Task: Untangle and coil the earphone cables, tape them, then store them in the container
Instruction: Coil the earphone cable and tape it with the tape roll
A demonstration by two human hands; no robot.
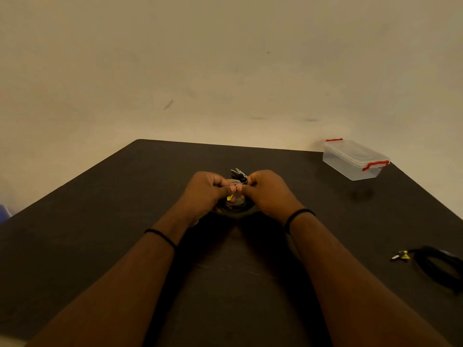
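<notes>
My left hand and my right hand meet at the middle of the dark table, fingers curled. Between them they pinch a coiled black earphone cable that carries a small yellow tag; the coil hangs below the fingertips. A roll of tape shows just behind the fingers, partly hidden. Black scissors lie right beyond the hands. A second black cable coil with a yellow tag lies at the table's right edge. The clear container, lid on with red clips, stands at the far right.
A pale wall rises behind the table. A blue object peeks in at the left edge, off the table. Each wrist wears a thin black band.
</notes>
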